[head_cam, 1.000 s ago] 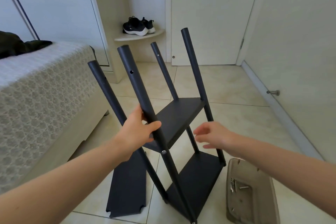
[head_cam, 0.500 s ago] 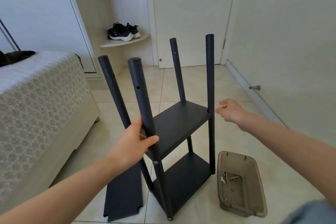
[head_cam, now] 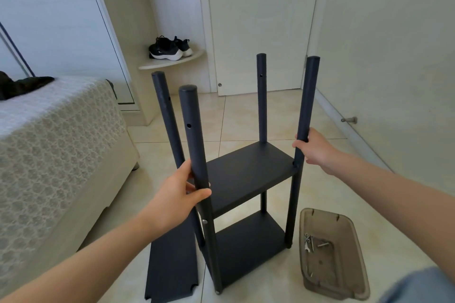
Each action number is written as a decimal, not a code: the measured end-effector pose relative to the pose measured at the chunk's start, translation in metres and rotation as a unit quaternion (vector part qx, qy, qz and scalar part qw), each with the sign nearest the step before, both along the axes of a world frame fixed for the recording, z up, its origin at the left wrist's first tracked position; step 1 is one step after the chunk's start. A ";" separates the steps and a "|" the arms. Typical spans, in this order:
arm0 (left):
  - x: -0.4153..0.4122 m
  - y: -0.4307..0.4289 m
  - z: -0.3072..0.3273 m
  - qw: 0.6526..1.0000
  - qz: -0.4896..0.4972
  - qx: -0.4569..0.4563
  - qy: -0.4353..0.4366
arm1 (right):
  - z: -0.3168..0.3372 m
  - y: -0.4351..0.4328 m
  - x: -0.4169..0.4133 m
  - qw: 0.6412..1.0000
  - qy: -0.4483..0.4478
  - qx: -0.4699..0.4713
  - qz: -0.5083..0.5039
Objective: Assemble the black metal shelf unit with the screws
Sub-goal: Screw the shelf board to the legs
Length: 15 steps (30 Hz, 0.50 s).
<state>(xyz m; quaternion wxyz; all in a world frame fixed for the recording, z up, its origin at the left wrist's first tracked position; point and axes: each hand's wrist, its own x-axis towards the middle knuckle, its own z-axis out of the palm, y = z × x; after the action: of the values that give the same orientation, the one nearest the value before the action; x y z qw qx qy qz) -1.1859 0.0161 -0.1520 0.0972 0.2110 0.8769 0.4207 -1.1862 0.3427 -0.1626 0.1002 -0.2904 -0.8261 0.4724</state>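
The black metal shelf unit (head_cam: 248, 172) stands upright on the tiled floor, with four round posts and two shelves fixed between them. My left hand (head_cam: 179, 194) grips the near left post just above the upper shelf. The near right post is held by my right hand (head_cam: 315, 150), fingers curled round it at about the same height. A loose black shelf panel (head_cam: 172, 270) lies flat on the floor left of the unit. Several screws (head_cam: 311, 243) lie in a brown translucent tray (head_cam: 344, 285) at the right.
A bed (head_cam: 56, 150) with a patterned cover fills the left side. A closed door (head_cam: 258, 22) and a corner shelf holding black shoes (head_cam: 168, 49) are behind the unit. A wall with a door stop (head_cam: 349, 120) runs along the right.
The shelf unit has been tipped from a lean to upright. My right hand moved from open air to grip the near right post. My left hand kept its hold.
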 end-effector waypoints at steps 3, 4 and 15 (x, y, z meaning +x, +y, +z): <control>-0.007 -0.003 0.003 1.000 0.019 0.017 0.007 | -0.001 -0.001 0.001 1.000 0.001 0.014 0.002; -0.010 -0.004 0.004 0.999 0.027 0.024 0.007 | -0.001 -0.001 0.001 1.000 0.001 0.020 0.003; -0.027 -0.014 0.002 0.992 0.109 0.061 0.010 | -0.007 -0.008 0.021 0.991 -0.026 0.095 0.086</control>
<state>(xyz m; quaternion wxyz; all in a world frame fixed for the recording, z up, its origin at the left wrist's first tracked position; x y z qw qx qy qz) -1.2125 0.0026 -0.1499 0.0292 0.1236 0.8683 0.4795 -1.1653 0.3345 -0.1696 0.0651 -0.2197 -0.8916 0.3906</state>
